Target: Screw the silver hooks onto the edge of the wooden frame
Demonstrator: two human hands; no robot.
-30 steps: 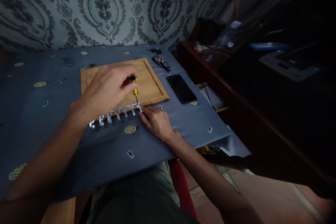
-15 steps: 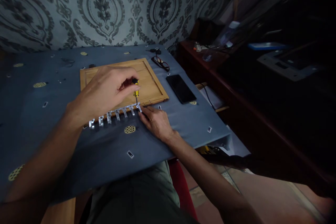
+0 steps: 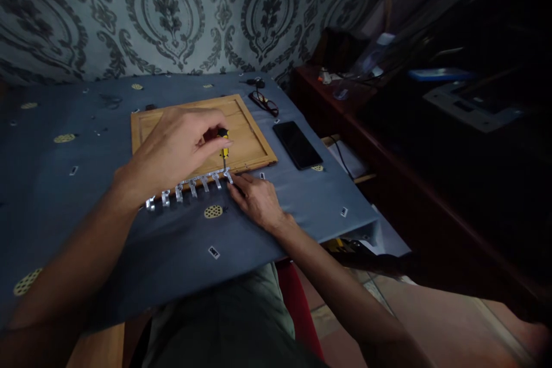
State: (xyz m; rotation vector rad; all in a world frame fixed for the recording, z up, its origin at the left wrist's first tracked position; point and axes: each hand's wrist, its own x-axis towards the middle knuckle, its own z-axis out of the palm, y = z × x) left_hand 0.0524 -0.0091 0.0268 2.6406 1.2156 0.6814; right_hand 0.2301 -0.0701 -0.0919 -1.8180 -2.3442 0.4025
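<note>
Head view: two hands work a screwdriver at a wooden panel's edge.
The left hand (image 3: 172, 149) pinches the upright yellow screwdriver (image 3: 223, 151), tip on the rightmost metal bracket (image 3: 227, 175); the right hand (image 3: 257, 201) lies flat, fingertips pressing that bracket against the wooden panel (image 3: 245, 138).

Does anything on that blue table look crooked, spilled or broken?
Nothing stands out. The metal hook rack lies straight along the wooden panel; the left hand holds a yellow screwdriver upright, the right hand steadies.

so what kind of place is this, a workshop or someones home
Most likely a room at home: patterned wallpaper, a table under a blue cloth, and glasses and a phone lying beside the wooden board.
</note>
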